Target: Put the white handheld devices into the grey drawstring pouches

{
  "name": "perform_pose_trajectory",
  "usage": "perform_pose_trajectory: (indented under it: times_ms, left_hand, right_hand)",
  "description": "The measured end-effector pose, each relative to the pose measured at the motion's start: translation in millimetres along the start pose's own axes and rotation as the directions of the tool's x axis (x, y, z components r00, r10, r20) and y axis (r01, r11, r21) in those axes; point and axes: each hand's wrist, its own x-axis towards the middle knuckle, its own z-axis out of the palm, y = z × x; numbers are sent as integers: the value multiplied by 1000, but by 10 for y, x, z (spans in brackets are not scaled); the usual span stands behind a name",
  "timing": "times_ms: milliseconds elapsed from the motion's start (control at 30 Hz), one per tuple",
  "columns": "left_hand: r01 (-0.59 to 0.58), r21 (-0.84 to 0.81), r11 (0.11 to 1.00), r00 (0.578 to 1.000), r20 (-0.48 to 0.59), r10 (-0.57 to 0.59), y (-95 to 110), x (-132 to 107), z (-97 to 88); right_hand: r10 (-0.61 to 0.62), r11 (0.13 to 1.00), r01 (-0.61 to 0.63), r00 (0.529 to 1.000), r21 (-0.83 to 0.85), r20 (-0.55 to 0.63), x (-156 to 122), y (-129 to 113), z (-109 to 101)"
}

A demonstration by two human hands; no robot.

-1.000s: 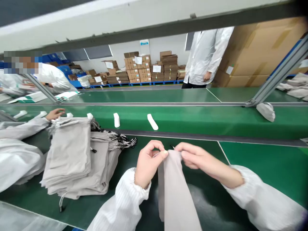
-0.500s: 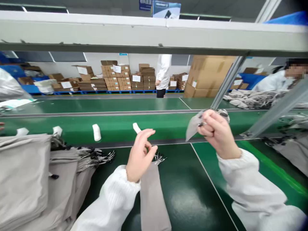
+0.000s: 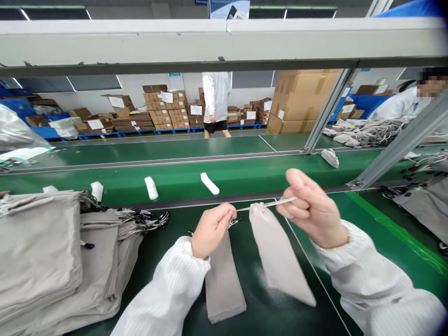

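Observation:
A narrow grey drawstring pouch [image 3: 280, 256] hangs between my hands, its neck gathered on a pale cord. My left hand [image 3: 214, 229] is closed, pinching one end of the drawstring. The other end is gripped in my right hand [image 3: 308, 207], and the cord is stretched taut between them. Beneath my left hand, a slim stack of similar grey pouches [image 3: 226, 280] lies on the dark green surface, with its cord ends partly hidden. A larger pile of grey pouches [image 3: 38, 247] lies to the left, its black-tipped cords [image 3: 150, 221] pointing right.
Several white rolled pieces [image 3: 210, 183] lie on the green conveyor belt [image 3: 178, 172] beyond my hands. A small grey bundle [image 3: 329, 158] sits beside the metal post [image 3: 329, 109]. More grey pouches [image 3: 425, 214] lie at right. A shelf beam [image 3: 168, 44] crosses above. People stand beyond.
My right hand has come slightly toward the left, and my left hand has closed on the cord. The pouch now hangs with its neck gathered. A person in the background has moved left.

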Motion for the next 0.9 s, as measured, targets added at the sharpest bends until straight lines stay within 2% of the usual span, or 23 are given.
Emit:
perform_pose_trajectory:
  times_ms: [100, 167, 200, 233, 267, 300, 333, 367, 400, 433, 500, 567, 633, 733, 833, 900]
  left_hand:
    - [26, 31, 999, 999, -23, -25, -104, -69, -55]
    - [23, 17, 1000, 1000, -8, -23, -231, -142, -92]
    - [14, 54, 998, 1000, -13, -13, -317, -197, -117]
    - [11, 128, 992, 1000, -30, -7, -415, -263, -144]
    - [19, 228, 974, 998, -55, -7, -519, -337, -173]
    - [40, 334, 942, 997, -79, -14, -624, -414, -198]
    - [65, 428, 902, 995, -95, -26, -721, -488, -217]
    - [86, 500, 862, 994, -104, -39, -804, -554, -228]
    - [102, 550, 829, 993, -109, -49, -868, -609, -228]
    - [109, 586, 803, 992, -112, -54, -911, -650, -220]
    - [101, 636, 765, 992, -119, -33, -938, -694, -187]
    - [83, 691, 718, 991, -133, 14, -912, -701, -153]
    - [48, 752, 657, 990, -123, 69, -875, -696, -136]
    - [-51, 806, 590, 987, -50, 153, -850, -699, -149]
    - [-129, 786, 605, 978, 1, 207, -843, -713, -191]
    - [-127, 706, 696, 981, -15, 194, -810, -719, -229]
  right_hand:
    - [-48, 999, 48, 984, 0, -172, 7, -137, -51]
    - [-149, 989, 142, 949, -46, -279, 146, -209, -201]
    - [-254, 967, 228, 910, -116, -327, 249, -230, -309]
    - [-391, 918, 331, 847, -218, -361, 369, -237, -431]
    - [-532, 839, 416, 762, -352, -369, 500, -225, -555]
    - [-647, 735, 440, 682, -516, -341, 640, -188, -672]
    - [-717, 619, 400, 639, -676, -278, 783, -121, -770]
    - [-734, 505, 321, 648, -801, -203, 927, -21, -841]
    - [-699, 407, 231, 701, -884, -138, 1070, 115, -882]
    - [-618, 329, 152, 781, -932, -91, 1209, 284, -889]
    - [-403, 248, 81, 915, -965, -27, 1463, 699, -822]
    - [-190, 175, 29, 982, -984, -5, 1673, 1149, -690]
    - [-6, 50, -60, 998, -997, -61, 1830, 1545, -553]
    - [107, -79, -147, 982, -986, -156, 1959, 1897, -430]
    - [123, -96, -123, 983, -988, -134, 1951, 1936, -419]
    - [111, -79, -71, 991, -994, -79, 1860, 1836, -433]
